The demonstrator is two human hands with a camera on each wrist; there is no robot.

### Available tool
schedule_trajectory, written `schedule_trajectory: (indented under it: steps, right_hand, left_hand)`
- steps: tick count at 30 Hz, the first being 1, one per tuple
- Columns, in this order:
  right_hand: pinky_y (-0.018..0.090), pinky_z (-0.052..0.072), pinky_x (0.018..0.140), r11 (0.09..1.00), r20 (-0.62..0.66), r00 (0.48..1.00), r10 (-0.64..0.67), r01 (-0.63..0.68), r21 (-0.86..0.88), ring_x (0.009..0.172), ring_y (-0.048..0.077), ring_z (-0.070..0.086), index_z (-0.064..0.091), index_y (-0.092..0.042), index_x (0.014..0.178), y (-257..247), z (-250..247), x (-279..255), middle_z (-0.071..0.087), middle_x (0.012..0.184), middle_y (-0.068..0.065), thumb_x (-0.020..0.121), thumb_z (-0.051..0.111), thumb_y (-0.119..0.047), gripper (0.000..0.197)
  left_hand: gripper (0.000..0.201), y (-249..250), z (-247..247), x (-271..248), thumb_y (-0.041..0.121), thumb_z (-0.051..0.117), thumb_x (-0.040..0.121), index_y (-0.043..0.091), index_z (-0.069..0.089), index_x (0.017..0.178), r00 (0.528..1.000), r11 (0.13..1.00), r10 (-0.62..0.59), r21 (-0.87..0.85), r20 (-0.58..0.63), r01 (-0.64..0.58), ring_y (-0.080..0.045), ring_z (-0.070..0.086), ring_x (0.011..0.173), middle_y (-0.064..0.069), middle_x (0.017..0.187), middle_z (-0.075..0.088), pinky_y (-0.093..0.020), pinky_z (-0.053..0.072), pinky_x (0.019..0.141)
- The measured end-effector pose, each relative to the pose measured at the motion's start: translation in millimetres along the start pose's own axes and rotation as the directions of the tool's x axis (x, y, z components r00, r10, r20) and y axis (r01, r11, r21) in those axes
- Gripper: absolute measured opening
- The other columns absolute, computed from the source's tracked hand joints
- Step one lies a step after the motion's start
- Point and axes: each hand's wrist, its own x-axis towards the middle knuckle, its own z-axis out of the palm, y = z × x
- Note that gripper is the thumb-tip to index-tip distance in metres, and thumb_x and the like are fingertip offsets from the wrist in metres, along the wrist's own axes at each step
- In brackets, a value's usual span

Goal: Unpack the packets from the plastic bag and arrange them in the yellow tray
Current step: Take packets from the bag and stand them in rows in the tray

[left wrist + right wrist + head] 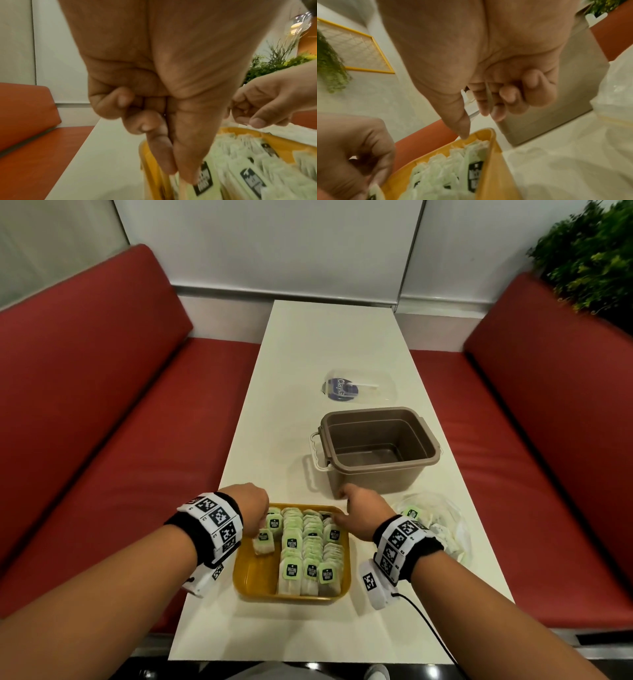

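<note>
The yellow tray sits at the near end of the white table, with rows of green-labelled packets standing in it. My left hand reaches into the tray's far left part. Its thumb and forefinger are pressed together on a packet that stands apart from the rows. My right hand hovers over the tray's far right corner with curled fingers and the thumb pointing down at the rim. Whether it holds anything is unclear. The clear plastic bag lies to the right with a few packets inside.
A brown plastic box with white handles stands just beyond the tray. Its clear lid lies farther back. Red benches run along both sides of the table, and a plant sits at the back right. A black cable trails from my right wrist.
</note>
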Motion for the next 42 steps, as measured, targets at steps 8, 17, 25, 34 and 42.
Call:
schedule_trajectory:
  steps: [8,17,25,34,42]
  right_hand:
    - [0.031,0.051,0.081,0.999,0.134,0.991,0.021,-0.016,-0.039,0.100,0.024,0.063,0.057,-0.019,0.123,6.9,6.1,-0.5,0.069,0.111,0.006,0.090,0.059,-0.023,0.033]
    - [0.033,0.054,0.081,0.999,0.156,0.988,-0.006,-0.002,0.048,0.097,0.022,0.064,0.053,-0.020,0.129,17.5,7.8,0.3,0.069,0.109,0.006,0.088,0.060,-0.025,0.042]
    - [0.033,0.053,0.078,0.990,-0.014,0.999,-0.044,0.045,0.132,0.085,0.018,0.065,0.055,-0.022,0.120,55.8,-26.0,-18.3,0.071,0.083,-0.002,0.091,0.059,-0.030,0.031]
    - [0.032,0.046,0.090,0.997,-0.085,0.993,0.079,-0.080,-0.011,0.109,0.026,0.055,0.061,-0.020,0.123,169.4,-63.1,-42.7,0.057,0.116,0.004,0.088,0.063,-0.019,0.035]
    - [0.030,0.042,0.104,0.999,0.080,0.997,0.013,-0.016,0.033,0.119,0.025,0.052,0.050,-0.012,0.135,212.1,-46.2,-47.6,0.047,0.132,0.007,0.066,0.086,-0.033,0.081]
  left_hand:
    - [0.017,7.8,13.0,17.3,0.018,0.058,0.086,0.018,0.072,0.097,0.978,0.986,-0.165,-0.042,-0.129,0.161,-0.025,0.066,0.086,-0.004,0.097,0.069,-0.030,0.049,0.066]
    - [0.022,14.3,20.5,17.3,0.038,0.069,0.083,0.018,0.066,0.091,0.967,0.971,-0.218,-0.130,-0.132,0.201,-0.024,0.065,0.087,-0.004,0.096,0.068,-0.030,0.049,0.068]
    - [0.023,77.7,-20.3,8.2,0.039,0.057,0.090,0.027,0.063,0.109,0.918,0.971,0.019,-0.213,-0.396,-0.112,-0.020,0.061,0.099,0.004,0.105,0.067,-0.030,0.046,0.082]
    - [0.026,220.8,-44.3,54.8,0.024,0.056,0.091,0.025,0.067,0.115,0.895,0.872,0.220,-0.333,-0.388,-0.358,-0.022,0.063,0.105,-0.001,0.111,0.069,-0.031,0.048,0.094]
    - [0.050,261.2,-18.7,101.6,0.018,0.046,0.092,0.036,0.044,0.138,0.946,0.918,0.131,-0.324,-0.296,-0.229,-0.028,0.057,0.115,0.004,0.141,0.045,-0.035,0.049,0.093]
